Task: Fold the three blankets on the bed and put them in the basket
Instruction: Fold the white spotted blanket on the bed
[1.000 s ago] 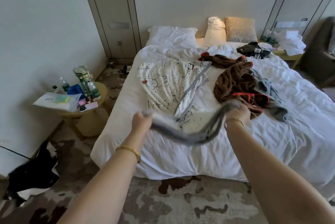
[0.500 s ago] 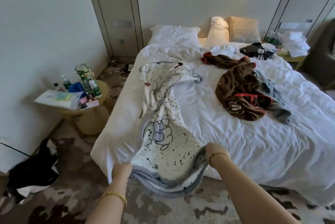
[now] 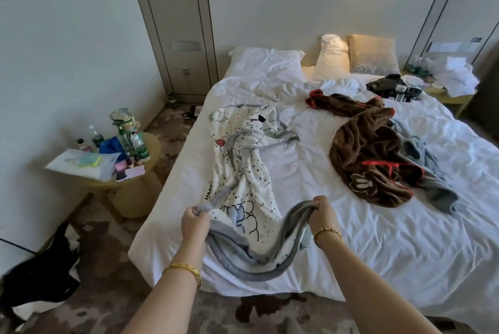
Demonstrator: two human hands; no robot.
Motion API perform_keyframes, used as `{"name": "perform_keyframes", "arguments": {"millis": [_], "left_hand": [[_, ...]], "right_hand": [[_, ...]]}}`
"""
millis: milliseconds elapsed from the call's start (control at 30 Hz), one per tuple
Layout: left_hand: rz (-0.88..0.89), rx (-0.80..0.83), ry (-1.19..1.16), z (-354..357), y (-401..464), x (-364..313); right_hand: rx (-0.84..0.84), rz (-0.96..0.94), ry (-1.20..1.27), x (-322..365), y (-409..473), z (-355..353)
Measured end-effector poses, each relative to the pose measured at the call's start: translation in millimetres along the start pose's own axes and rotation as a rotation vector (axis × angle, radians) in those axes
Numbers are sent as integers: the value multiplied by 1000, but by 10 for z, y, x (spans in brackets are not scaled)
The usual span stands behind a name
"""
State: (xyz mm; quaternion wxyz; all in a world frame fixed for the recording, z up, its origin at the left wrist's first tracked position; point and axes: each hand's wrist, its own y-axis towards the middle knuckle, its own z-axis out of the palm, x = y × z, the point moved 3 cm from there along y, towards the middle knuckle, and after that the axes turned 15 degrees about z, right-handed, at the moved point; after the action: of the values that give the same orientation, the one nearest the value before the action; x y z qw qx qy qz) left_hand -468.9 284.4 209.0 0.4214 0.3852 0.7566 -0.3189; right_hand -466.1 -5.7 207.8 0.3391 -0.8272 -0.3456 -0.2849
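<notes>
Gripping the near edge of the white printed blanket, both hands are working at the foot of the bed.

Head view:
- The left hand is clenching a bunched corner of the blanket's grey border, fingers curled fully round the cloth.
- The right hand is clutching the border further right, knuckles up, fingers wrapped round a thick gathered roll of grey edging.
- Between the two hands the border is sagging in a loop over the bed's foot edge.
- The rest of the white blanket is lying in a crumpled strip up the left half of the bed, its far end twisted near the middle of the mattress.
- The brown blanket is lying in a heap on the right half of the bed, well apart from the white one, red trim showing along its folds.
- The grey blanket is lying just beside the brown one on its right, partly tucked under it.
- No basket is showing in this view.
- Each wrist is wearing a gold bracelet.
- White pillows are sitting at the headboard.
- A round side table left of the bed is carrying bottles, a tin and a phone.
- Dark items are resting near the bed's far right corner; I cannot tell what they are.
</notes>
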Motion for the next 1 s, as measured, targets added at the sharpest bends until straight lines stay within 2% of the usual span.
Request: {"name": "perform_keyframes", "arguments": {"millis": [100, 200, 267, 333, 433, 600, 733, 1000], "left_hand": [[-30, -41, -2, 239, 409, -187], [-104, -13, 110, 551, 877, -332], [-125, 11, 177, 769, 1150, -396], [-74, 74, 267, 976, 1392, -418], [-8, 186, 504, 1252, 1732, -389], [-26, 212, 628, 1577, 2303, -234], [-48, 279, 653, 1823, 2909, 30], [-155, 374, 613, 2392, 4335, 619]], "right_hand": [[-32, 18, 39, 250, 549, 83], [-52, -9, 16, 534, 1124, 209], [-48, -38, -73, 706, 1499, 314], [-62, -83, -223, 846, 1836, 428], [-51, -155, -361, 1040, 2280, 659], [241, 132, -50, 1083, 2848, 1252], [318, 214, -200, 939, 3299, 1851], [294, 308, -382, 1038, 4133, 2987]]}}
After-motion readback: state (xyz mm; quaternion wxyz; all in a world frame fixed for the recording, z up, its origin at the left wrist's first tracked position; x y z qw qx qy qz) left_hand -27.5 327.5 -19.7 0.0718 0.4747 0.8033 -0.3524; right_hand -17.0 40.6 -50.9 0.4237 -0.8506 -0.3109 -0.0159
